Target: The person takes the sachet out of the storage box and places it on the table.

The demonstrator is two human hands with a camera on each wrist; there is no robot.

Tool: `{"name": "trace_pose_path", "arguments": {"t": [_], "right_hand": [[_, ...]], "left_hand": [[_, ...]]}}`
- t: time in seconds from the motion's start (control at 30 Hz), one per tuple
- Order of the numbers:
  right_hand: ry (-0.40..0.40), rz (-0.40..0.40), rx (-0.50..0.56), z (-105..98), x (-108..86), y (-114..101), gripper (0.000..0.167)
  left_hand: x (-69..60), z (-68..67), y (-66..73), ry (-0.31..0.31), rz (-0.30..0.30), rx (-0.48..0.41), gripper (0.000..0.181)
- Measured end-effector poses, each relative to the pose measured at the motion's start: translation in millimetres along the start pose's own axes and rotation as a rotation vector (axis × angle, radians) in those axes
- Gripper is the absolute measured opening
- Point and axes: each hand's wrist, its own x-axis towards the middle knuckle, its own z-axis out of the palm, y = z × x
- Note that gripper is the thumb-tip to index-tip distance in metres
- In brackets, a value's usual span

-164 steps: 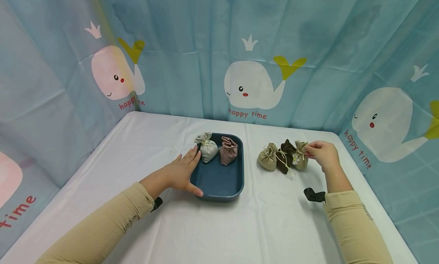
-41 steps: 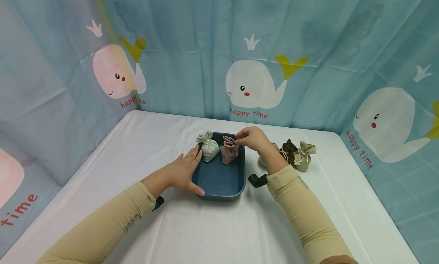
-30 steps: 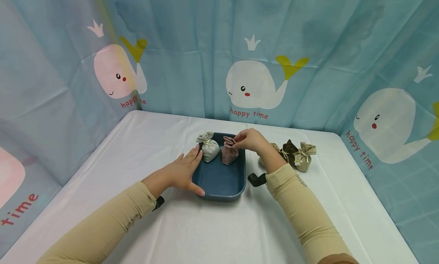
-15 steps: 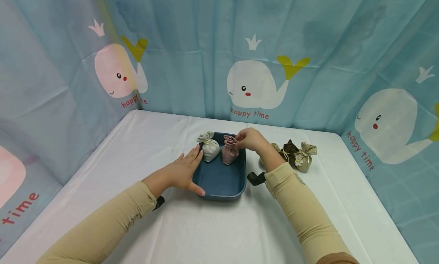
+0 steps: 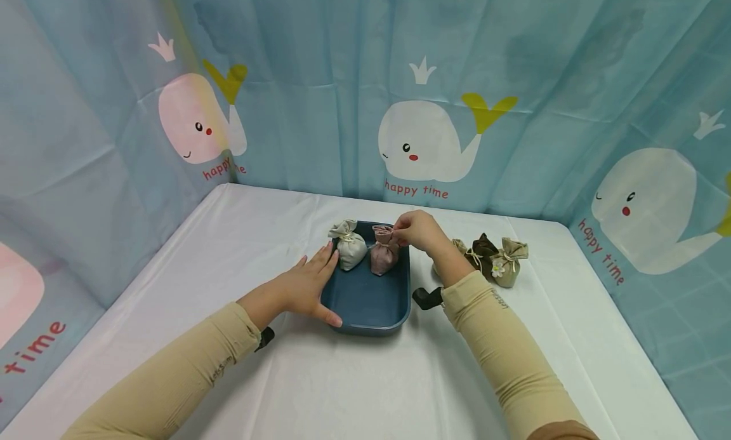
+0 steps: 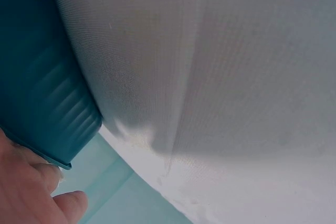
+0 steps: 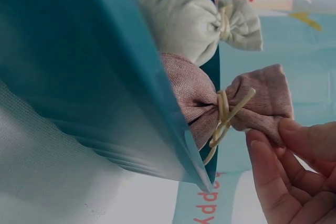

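Note:
A dusty-pink drawstring pouch point(image 5: 384, 254) stands in the back right of a dark blue tray point(image 5: 365, 306). My right hand point(image 5: 421, 230) pinches the edge of its gathered top between thumb and fingertips, plain in the right wrist view, where a cream cord point(image 7: 224, 114) is tied round the pouch's neck. Beside it, a pale grey-green pouch point(image 5: 351, 253) leans against the tray's back left corner. My left hand point(image 5: 302, 289) rests with spread, straight fingers along the tray's left rim. In the left wrist view only part of that hand shows by the tray wall.
Right of the tray, a dark brown pouch point(image 5: 483, 253) and a beige pouch with a white flower point(image 5: 508, 262) stand together. Another beige pouch is mostly hidden behind my right wrist. White cloth point(image 5: 342, 389) covers the table; a whale-print curtain point(image 5: 320, 122) hangs behind it.
My right hand has come from the beige pouch on the right to the pink pouch in the tray. Its top now looks straighter and more gathered. My left hand stays at the rim.

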Motion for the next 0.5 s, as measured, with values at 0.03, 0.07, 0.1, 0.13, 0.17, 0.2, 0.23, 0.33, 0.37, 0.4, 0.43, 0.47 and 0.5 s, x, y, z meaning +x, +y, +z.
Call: {"name": "trace_pose_path", "arguments": {"t": [0.03, 0.07, 0.1, 0.13, 0.17, 0.2, 0.23, 0.33, 0.37, 0.4, 0.43, 0.47, 0.5], "right_hand": [[0.006, 0.000, 0.010, -0.4, -0.3, -0.3, 0.013], [0.013, 0.000, 0.013, -0.7, -0.5, -0.7, 0.013], [0.019, 0.002, 0.019, -1.0, -0.8, -1.1, 0.013], [0.023, 0.002, 0.027, -1.3, -1.4, -1.6, 0.013], [0.029, 0.003, 0.031, -1.7, -2.0, -2.1, 0.013], [0.037, 0.003, 0.033, -2.1, -2.4, -2.5, 0.013], [0.043, 0.002, 0.038, -2.3, -2.7, -2.7, 0.013], [0.065, 0.001, 0.054, -3.7, -3.6, -4.4, 0.013], [0.071, 0.000, 0.061, -4.3, -4.0, -5.1, 0.013], [0.075, 0.002, 0.068, -4.8, -4.4, -5.9, 0.013], [0.078, 0.003, 0.072, -5.4, -4.9, -6.7, 0.013], [0.079, 0.008, 0.084, -6.2, -5.6, -7.7, 0.013], [0.079, 0.011, 0.091, -7.0, -6.5, -8.6, 0.013]], "left_hand": [[0.3, 0.4, -0.2, -0.001, 0.000, 0.001, 0.136], [0.3, 0.4, -0.2, -0.002, -0.001, 0.002, 0.136], [0.3, 0.2, 0.1, -0.004, -0.002, 0.004, 0.136], [0.1, -0.1, 0.6, -0.002, 0.000, -0.001, 0.136], [-0.1, -0.6, 0.9, -0.005, -0.002, -0.001, 0.136], [-0.4, -1.0, 1.3, -0.004, 0.000, -0.005, 0.136], [-0.5, -1.5, 1.6, -0.003, 0.001, -0.008, 0.136], [-0.9, -2.3, 2.3, -0.001, 0.005, -0.013, 0.135], [-1.1, -2.4, 2.2, -0.002, 0.005, -0.012, 0.135], [-1.2, -2.5, 2.4, -0.002, 0.004, -0.010, 0.135], [-1.2, -2.4, 2.5, -0.006, 0.000, -0.007, 0.135], [-1.2, -2.3, 2.6, -0.009, -0.002, -0.007, 0.135], [-1.4, -2.2, 2.7, -0.009, -0.001, -0.009, 0.135]]}}
